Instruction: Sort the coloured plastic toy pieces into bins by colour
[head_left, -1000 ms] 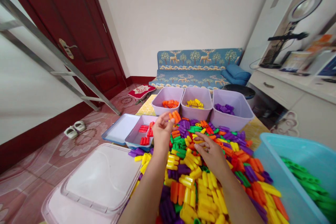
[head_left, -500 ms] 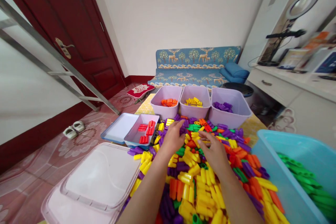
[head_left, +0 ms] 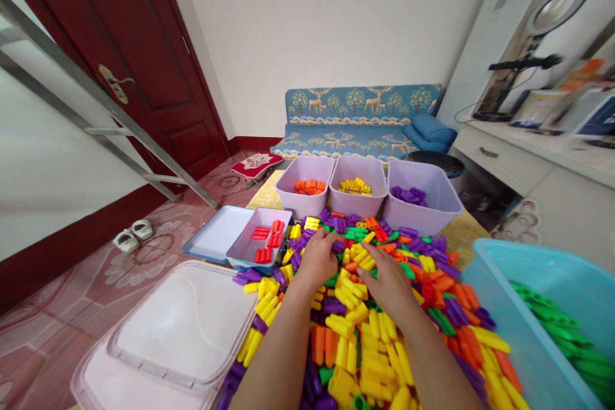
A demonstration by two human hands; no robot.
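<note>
Patterned tiles [head_left: 96, 275] run along the left, and table [head_left: 266, 195] shows bare only at its far corners. Purple tubs [head_left: 302, 207] line the far side, lids [head_left: 182, 327] crowd left, turquoise bin [head_left: 512, 298] right. Colourful pieces [head_left: 377, 362] fill the middle: left hand [head_left: 318, 261] curls into them, grip hidden; right hand [head_left: 388, 278], loosely open, hovers by yellow ones.

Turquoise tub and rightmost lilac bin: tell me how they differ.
The turquoise tub holds green pieces; the lilac bin holds purple pieces. The tub looks larger than the bin. The tub stands nearer the camera, the bin farther off. Both are open-topped.
</note>
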